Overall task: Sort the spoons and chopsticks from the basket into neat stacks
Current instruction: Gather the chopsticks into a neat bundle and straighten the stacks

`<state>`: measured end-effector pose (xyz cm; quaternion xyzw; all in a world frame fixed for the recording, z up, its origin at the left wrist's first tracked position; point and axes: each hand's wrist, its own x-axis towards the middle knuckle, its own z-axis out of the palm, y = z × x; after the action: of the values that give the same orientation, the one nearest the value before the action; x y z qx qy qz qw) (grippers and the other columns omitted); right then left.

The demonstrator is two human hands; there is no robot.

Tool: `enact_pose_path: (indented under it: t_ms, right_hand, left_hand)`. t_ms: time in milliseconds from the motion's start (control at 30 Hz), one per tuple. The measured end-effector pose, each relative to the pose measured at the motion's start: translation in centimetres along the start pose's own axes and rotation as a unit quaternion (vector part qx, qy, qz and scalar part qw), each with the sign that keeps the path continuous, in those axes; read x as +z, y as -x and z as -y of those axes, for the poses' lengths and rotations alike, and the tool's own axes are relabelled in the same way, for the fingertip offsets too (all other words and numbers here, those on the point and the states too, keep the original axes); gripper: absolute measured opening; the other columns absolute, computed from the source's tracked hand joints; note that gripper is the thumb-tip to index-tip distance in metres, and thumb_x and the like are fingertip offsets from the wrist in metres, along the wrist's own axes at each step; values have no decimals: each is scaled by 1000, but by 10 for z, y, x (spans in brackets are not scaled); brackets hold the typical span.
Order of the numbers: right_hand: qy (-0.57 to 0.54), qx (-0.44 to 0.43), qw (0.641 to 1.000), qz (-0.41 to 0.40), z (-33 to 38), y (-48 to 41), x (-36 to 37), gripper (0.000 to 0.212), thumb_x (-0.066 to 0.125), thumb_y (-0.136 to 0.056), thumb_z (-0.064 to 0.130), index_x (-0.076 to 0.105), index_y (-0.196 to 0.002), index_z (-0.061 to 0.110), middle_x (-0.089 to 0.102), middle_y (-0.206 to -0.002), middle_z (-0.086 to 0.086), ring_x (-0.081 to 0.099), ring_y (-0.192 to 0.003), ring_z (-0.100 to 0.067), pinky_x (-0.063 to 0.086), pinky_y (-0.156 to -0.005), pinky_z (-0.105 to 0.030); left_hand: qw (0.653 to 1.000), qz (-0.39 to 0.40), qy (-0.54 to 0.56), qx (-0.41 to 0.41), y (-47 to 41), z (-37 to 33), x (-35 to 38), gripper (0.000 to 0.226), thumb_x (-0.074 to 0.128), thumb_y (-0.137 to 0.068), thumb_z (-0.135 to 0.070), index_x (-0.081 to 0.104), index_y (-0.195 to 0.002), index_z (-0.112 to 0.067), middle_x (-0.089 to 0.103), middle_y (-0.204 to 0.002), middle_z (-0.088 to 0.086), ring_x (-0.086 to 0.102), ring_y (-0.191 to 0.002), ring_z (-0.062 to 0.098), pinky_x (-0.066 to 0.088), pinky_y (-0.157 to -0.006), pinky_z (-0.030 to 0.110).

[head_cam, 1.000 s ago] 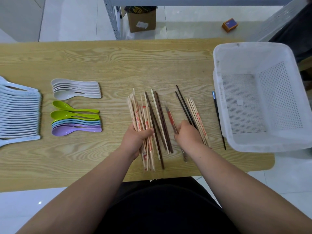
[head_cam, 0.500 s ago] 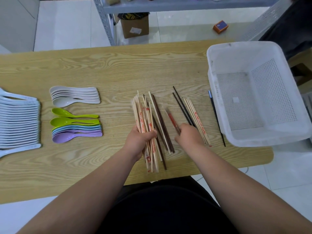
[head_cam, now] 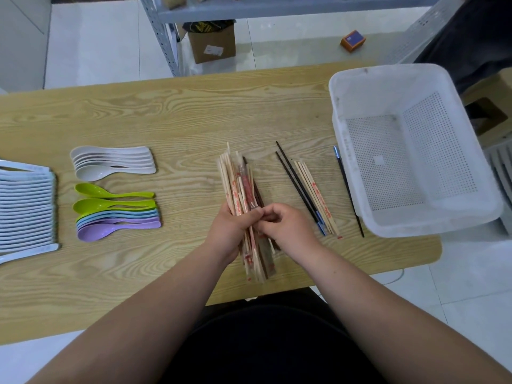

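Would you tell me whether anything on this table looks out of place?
One dark chopstick lies alone beside the basket; the bundle in the left hand and right hand mixes brown sticks with pale ones.

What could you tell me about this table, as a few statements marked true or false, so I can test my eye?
1. The white basket has no spoons or chopsticks in it. True.
2. Both the left hand and the right hand hold the bundle of chopsticks. True.
3. Among the coloured spoons, the purple spoon lies farthest from the person. False: it lies nearest, and the green spoons lie farther away.
4. A single dark chopstick lies inside the basket. False: the dark chopstick lies on the table, just left of the basket.
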<state>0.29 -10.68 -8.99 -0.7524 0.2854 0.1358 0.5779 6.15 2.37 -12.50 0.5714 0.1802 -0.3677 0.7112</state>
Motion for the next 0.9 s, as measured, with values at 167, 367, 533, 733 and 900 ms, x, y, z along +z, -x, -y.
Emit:
enact_pose_path:
  t_ms: [167,367,533,733,900]
  right_hand:
    - [171,-27,985,-25,-18,-10,-30,24,65,-95,30,69,-119,24,67,-111,12,64,-101,-4,52,-90,-22]
    - [392,50,908,-140,-58,-38,-71,45,45,-103,22,40,-145,9,42,-141,-16,39,-129,-31,37,-108,-41]
    - [354,50,927,-115,-61,-46,-71,28,56,-99,19,53,-125,10,49,-127,-16,50,-113,-33,41,-89,-38]
    - [251,95,957,-107,-60,-50,-68,25,73,-89,25,58,-108,18,66,-99,-2,63,-89,-24,41,-69,-31]
    - [248,122,954,-111,-56,-51,-70,15,73,-89,28,63,-95,21,66,-86,2,63,-80,-23,37,-62,-29]
  left_hand:
    - [999,-26,-32,-3,-1,3,3,31,70,-84,7,59,-108,-9,68,-88,14,68,-74,26,59,-66,41]
    - [998,-41,-44,-14,-6,10,2,32,73,-85,1,60,-112,-11,71,-84,5,71,-73,19,56,-68,37]
    - [997,-53,-46,-20,-4,13,2,35,75,-84,-2,60,-115,-10,71,-89,7,71,-73,19,56,-66,36]
    - [995,-79,-51,-19,-6,14,-5,32,75,-84,-4,61,-113,-8,68,-84,7,67,-70,22,55,-64,37]
    - [995,-87,-47,-17,-4,14,-8,26,74,-85,-3,61,-104,-14,68,-79,3,67,-69,19,55,-65,37]
